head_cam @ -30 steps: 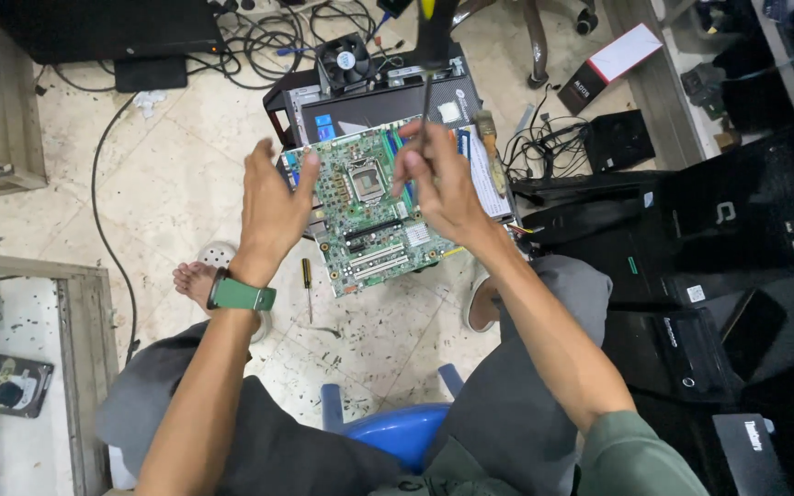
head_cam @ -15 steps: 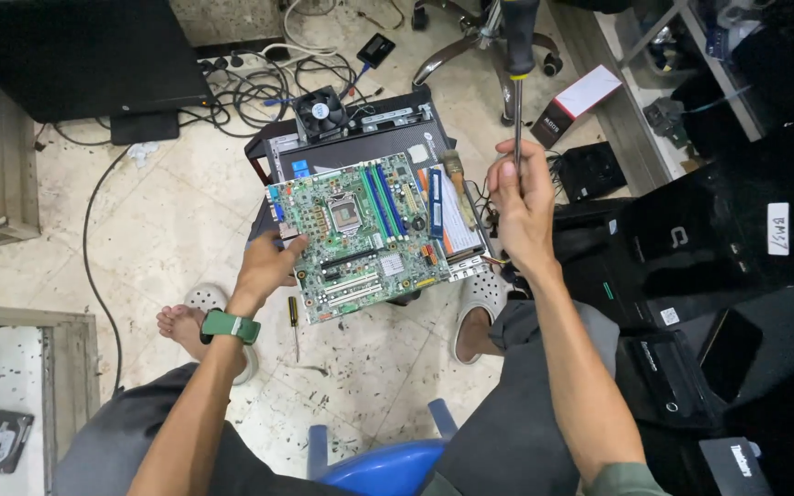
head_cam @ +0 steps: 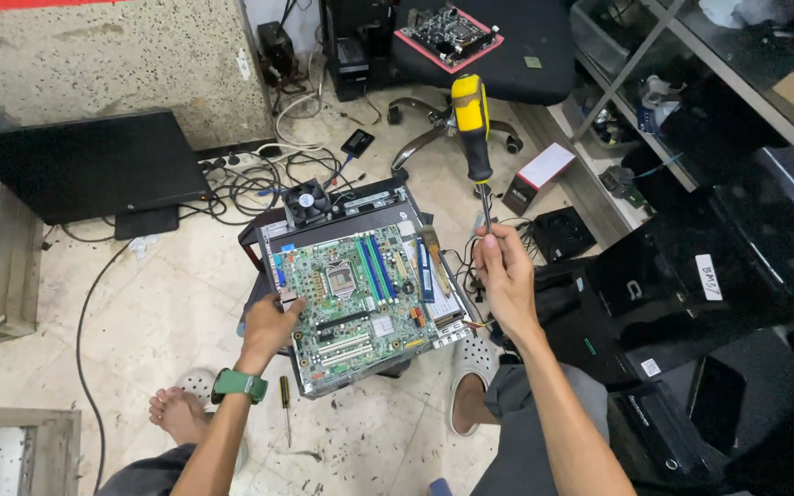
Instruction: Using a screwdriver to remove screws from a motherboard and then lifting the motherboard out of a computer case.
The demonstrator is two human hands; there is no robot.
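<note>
Resting under left hand [head_cam: 270, 323]: motherboard [head_cam: 356, 294]

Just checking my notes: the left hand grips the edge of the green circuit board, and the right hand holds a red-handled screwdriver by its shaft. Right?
Not quite. In the head view the screwdriver has a yellow and black handle, not red. The rest stands: the left hand grips the edge of the green circuit board, and the right hand holds the screwdriver by its shaft.

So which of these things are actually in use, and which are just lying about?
In use:
- left hand on green motherboard
- right hand holding yellow-and-black screwdriver by its shaft

Lying about:
- small screwdriver on floor
- black cooling fan
- red-and-white box
- tangled cables
</note>
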